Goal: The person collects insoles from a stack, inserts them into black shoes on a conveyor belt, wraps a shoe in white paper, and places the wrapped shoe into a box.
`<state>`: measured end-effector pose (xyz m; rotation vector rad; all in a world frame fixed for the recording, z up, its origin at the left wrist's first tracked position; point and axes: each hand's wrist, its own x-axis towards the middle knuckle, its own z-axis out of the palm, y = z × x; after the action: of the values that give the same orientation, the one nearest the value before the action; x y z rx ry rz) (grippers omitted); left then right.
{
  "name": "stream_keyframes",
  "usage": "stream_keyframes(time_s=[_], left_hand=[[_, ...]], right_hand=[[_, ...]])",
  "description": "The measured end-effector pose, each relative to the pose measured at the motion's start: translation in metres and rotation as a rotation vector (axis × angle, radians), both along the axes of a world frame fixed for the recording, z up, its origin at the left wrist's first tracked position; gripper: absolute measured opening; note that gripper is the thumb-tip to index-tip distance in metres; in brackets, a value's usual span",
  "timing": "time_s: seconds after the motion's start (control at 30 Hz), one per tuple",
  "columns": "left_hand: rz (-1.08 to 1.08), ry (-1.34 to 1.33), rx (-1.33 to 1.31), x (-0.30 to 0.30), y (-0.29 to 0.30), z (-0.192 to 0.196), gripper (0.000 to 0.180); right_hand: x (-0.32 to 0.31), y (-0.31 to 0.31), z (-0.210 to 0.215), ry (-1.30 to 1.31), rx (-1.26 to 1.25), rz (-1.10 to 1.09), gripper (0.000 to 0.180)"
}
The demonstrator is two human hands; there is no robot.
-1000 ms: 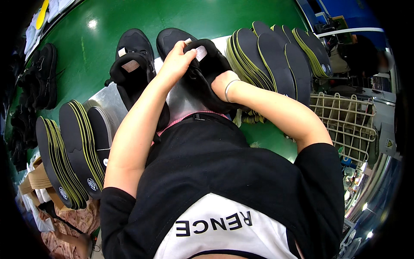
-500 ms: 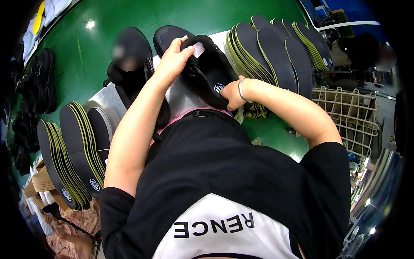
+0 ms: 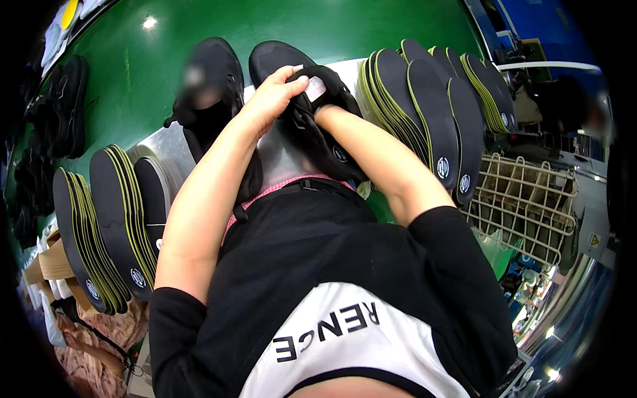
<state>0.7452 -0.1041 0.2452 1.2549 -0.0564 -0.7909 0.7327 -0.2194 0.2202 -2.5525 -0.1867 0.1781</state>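
A black shoe (image 3: 275,58) lies in front of me, toe pointing away. Its tongue, with a white label (image 3: 314,89), is pinched and pulled up by my closed left hand (image 3: 274,96). Deep in the shoe's opening is my right hand (image 3: 326,115); only the part near the wrist shows, and its fingers are hidden. A black insole (image 3: 340,154) with a round white print shows inside at the heel. Another black shoe (image 3: 224,66) rests just left of my left forearm.
Stacks of black insoles with yellow-green edges (image 3: 428,109) stand at the right, more insole stacks (image 3: 113,219) at the left. Several black shoes (image 3: 68,109) line the far left of the green table (image 3: 298,23). A wire basket (image 3: 524,205) is at the right. Another person (image 3: 99,345) sits lower left.
My right hand has moved from the shoe's heel edge forward into its opening. My left hand keeps its hold on the tongue. The whole view has shifted slightly.
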Motion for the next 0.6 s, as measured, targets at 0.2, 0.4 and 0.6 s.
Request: stream_keyframes(time_s=[0.2,0.4,0.6], left_hand=[[-0.028,-0.018,-0.001,0.0,0.001,0.001,0.03],[-0.025,0.01,-0.019,0.0,0.001,-0.001,0.032],[-0.03,0.013,-0.014,0.002,0.003,-0.005,0.034]], right_hand=[[0.014,0.0,-0.006,0.087,-0.16,0.044,0.033],[0.015,0.0,-0.01,0.089,-0.099,0.057,0.033],[0.012,-0.003,-0.026,-0.031,0.023,0.067,0.034]])
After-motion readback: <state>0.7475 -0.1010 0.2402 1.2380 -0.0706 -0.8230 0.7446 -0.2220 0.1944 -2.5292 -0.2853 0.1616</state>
